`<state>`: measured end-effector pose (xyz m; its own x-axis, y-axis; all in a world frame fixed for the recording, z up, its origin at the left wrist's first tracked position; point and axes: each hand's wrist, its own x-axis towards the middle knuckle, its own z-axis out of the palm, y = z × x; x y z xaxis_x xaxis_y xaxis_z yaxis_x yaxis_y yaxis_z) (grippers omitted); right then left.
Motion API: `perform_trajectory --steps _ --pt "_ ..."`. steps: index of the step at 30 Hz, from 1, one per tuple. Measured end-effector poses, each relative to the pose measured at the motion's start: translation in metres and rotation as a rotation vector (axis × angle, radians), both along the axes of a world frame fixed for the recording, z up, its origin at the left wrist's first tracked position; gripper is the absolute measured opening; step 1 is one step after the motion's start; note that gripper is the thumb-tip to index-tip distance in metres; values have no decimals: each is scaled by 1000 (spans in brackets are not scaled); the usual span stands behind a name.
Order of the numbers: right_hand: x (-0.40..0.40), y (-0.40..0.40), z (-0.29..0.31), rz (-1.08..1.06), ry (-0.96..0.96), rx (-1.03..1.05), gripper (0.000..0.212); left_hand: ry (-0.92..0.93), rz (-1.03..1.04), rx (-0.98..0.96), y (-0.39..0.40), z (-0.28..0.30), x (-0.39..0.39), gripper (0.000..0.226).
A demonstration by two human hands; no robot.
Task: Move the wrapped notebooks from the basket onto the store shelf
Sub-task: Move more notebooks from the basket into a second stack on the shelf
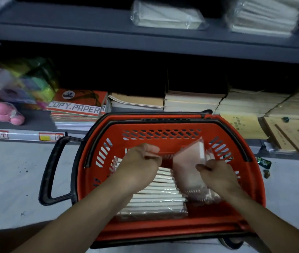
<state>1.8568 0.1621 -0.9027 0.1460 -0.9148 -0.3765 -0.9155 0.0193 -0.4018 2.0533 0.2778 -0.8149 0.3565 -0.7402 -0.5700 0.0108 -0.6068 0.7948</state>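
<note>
Both arms reach down into the red basket (250, 179), which sits on the pale floor (13, 179) in front of the shelving. The right hand (218, 175) has its fingers curled round the near edge of a tilted pack of wrapped notebooks (190, 165), whose far end is tipped up above the rest. The left hand (141, 157) is curled at the pack's left side and seems to pinch its wrapping or corner, though the blur keeps me from being sure what exactly it holds. Under and beside the left forearm lies a larger stack of wrapped notebooks (156, 199), flat on the basket bottom, with more shiny wrap just visible at the far left of the basket.

The job looks partly done at most. Up on the grey store shelf (90, 31) rest two piles in clear wrap, one white pack (167, 17) near the middle and a taller pile (261, 17) to its right; whether they came from this basket I cannot tell. The lower shelf holds copy paper (77, 106), plain notebooks and brown envelopes (291, 132). What is left, by my reckoning: lift this tilted pack clear to the shelf, then the stack below it.
</note>
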Motion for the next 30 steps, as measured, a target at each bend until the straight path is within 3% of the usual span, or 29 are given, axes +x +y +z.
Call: perform_trajectory --steps 6,9,12,17,19,21,24,26,28,30 --pt "-26 6 80 -162 -468 -74 32 114 49 -73 -4 21 4 24" --pt "-29 12 104 -186 -609 -110 28 145 33 -96 -9 25 -3 21" --pt "-31 20 117 -164 -726 -159 30 175 18 -114 -8 24 -9 17" --pt "-26 34 118 -349 -1055 -173 28 135 27 -123 -2 26 -20 8" --pt "-19 36 120 -409 -1221 -129 32 109 99 -129 -1 25 -26 16" --pt "-9 39 123 -466 -1413 -12 16 117 184 -142 -1 26 -30 33" --pt "9 51 133 -429 -1536 188 15 452 181 -324 0 36 -36 30" --pt "19 62 136 -399 -1574 282 19 675 215 -460 5 42 -34 47" --pt "26 71 135 -348 -1584 357 15 784 239 -592 15 48 -24 53" --pt "31 74 131 -288 -1540 420 20 841 136 -700 25 51 -11 49"
